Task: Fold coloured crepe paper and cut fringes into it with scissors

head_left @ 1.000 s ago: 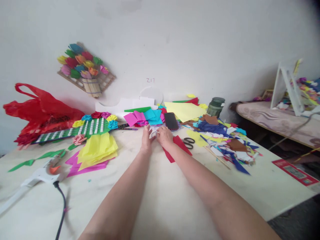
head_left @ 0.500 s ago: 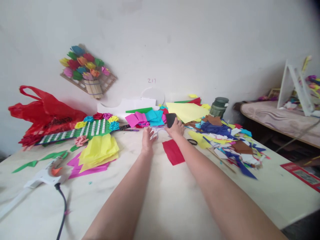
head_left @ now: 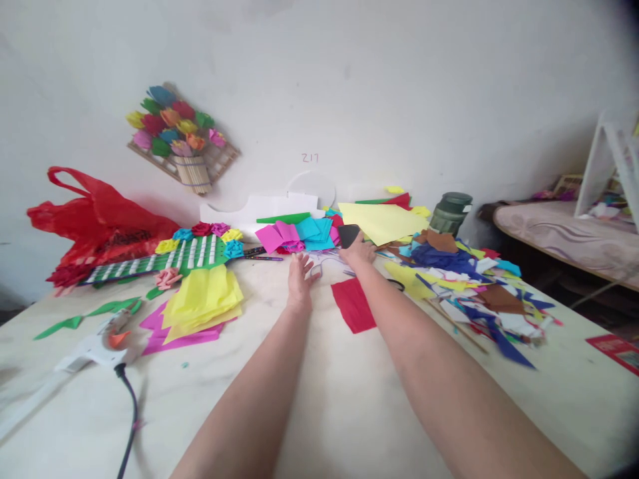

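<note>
At the back of the table my right hand [head_left: 358, 250] is closed on a small black flat rectangular object [head_left: 348, 235], its fingers partly hidden. My left hand [head_left: 300, 274] rests a little to the left, palm inward, with fingers apart and nothing in them. Beside its fingertips lie thin pale purple loops [head_left: 316, 267], too blurred to name. A red paper piece [head_left: 352, 306] lies flat under my right forearm's edge. Behind both hands are folded cyan paper [head_left: 315, 231] and magenta paper [head_left: 277, 236].
On the left are a glue gun [head_left: 107, 346] with its cord, yellow paper sheets [head_left: 204, 303], paper flowers [head_left: 233, 249] and a red plastic bag [head_left: 100, 213]. Rightward lie paper scraps [head_left: 479, 286], a thin stick [head_left: 456, 326], a black ring [head_left: 397, 285] and a green jar [head_left: 450, 213].
The whole view has shifted slightly, so things sit a bit further right. My right hand has lowered over the black object, covering more of it. My left hand stays open.
</note>
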{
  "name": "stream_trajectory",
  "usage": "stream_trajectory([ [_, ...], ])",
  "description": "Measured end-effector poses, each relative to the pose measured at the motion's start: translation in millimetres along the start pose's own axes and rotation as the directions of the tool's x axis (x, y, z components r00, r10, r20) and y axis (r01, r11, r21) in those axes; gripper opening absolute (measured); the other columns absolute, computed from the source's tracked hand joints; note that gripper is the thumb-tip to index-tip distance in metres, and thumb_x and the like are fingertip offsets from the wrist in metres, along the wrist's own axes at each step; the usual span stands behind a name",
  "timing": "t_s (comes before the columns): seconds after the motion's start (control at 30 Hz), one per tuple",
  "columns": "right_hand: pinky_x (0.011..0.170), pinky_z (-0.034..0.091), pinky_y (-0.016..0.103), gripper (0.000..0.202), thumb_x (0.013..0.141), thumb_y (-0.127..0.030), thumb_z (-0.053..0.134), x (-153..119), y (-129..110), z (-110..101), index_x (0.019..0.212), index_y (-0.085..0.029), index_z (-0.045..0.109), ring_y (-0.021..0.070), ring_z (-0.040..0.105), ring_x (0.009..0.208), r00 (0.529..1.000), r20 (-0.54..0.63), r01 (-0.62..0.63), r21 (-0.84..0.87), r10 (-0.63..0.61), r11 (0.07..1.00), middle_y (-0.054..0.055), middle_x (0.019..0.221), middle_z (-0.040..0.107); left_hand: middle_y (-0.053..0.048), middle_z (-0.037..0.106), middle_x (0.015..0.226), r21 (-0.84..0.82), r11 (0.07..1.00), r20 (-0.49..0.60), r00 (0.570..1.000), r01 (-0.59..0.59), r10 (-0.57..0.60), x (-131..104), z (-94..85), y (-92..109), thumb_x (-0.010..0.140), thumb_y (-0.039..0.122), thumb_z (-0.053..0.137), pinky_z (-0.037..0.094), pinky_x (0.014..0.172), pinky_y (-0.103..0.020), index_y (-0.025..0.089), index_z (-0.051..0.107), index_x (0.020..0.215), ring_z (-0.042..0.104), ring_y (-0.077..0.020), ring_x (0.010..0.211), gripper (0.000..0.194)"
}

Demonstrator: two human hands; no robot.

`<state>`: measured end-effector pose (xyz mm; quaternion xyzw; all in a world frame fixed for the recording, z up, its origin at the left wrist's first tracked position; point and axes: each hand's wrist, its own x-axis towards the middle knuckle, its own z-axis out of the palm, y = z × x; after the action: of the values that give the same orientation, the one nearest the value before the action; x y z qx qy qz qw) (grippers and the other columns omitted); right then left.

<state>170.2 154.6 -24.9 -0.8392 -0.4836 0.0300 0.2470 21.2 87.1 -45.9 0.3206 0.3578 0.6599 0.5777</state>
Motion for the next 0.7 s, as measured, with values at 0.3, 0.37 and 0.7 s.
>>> stream_trajectory([
  [0.3,0.084,0.033,0.047,0.088,0.065,-0.051,0.056,-11.1,3.0,-10.5,0.135,-0.012,0.021,0.0373,0.041,0.111,0.992,-0.124,0.016,0.035,-0.012,0.999,0.024,0.117,0.046,-0.015,0.045,0.129,-0.006,1.000,0.015,1.000,-0.015,0.016,0.9,-1.1,-2.7,0.080,0.058,0.038,0.050,0.071,-0.035,0.019,0.049,0.117,0.051,-0.0255,0.108,0.055],
  [0.37,0.086,0.030,0.048,0.086,0.067,-0.050,0.055,-13.7,1.5,-12.0,0.136,-0.012,0.020,0.0372,0.040,0.110,0.989,-0.144,0.043,0.008,-0.042,0.999,0.024,0.117,0.046,-0.015,0.045,0.129,-0.003,1.000,0.016,1.000,-0.016,0.016,0.9,-0.8,-2.4,0.080,0.057,0.038,0.050,0.071,-0.034,0.019,0.049,0.117,0.051,-0.0256,0.108,0.055],
  [0.7,0.089,0.025,0.043,0.088,0.067,-0.048,0.054,-23.9,-34.7,-4.5,0.136,-0.009,0.016,0.0340,0.043,0.109,0.975,-0.100,0.200,-0.011,-0.200,0.980,0.023,0.114,0.050,-0.014,0.045,0.128,-0.004,1.000,0.000,1.000,-0.015,0.015,-1.1,0.9,-0.4,0.079,0.057,0.040,0.051,0.067,-0.032,0.019,0.049,0.117,0.052,-0.0252,0.106,0.055],
])
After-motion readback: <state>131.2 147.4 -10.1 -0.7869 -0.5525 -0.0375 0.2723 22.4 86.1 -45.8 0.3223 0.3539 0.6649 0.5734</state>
